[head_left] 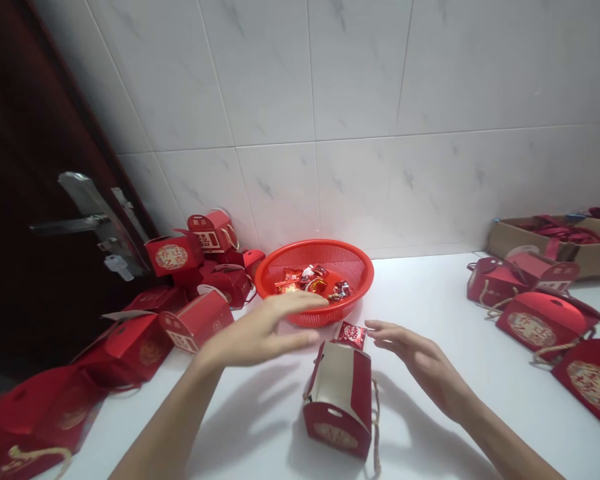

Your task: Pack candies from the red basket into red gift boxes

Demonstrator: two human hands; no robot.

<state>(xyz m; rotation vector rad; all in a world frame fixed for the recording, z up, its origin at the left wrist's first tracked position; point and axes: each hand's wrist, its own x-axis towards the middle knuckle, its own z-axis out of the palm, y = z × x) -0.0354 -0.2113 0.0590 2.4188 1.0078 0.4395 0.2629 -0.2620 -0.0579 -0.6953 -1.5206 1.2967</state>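
A red gift box [337, 397] with a pale flap on top and a twisted rope handle on its right side stands on the white table between my hands. Behind it lies a small red-and-white wrapped packet [351, 334]. My left hand [267, 327] hovers left of the box, thumb and fingers apart, fingertips over the near rim of a red plastic basket [363, 267]. Wrapped sweets [317, 285] lie in the basket. On the other side, my right hand [415, 357] has its fingers stretched out beside the packet; whether they touch it I cannot tell. Neither hand holds anything.
Several red gift boxes [197, 320] are piled at the left, near a dark door with a metal handle [75, 223]. More red boxes [545, 327] line the right side. Behind those, a cardboard box [525, 237] holds dark red ribbon-like pieces. A tiled wall [360, 193] closes the back.
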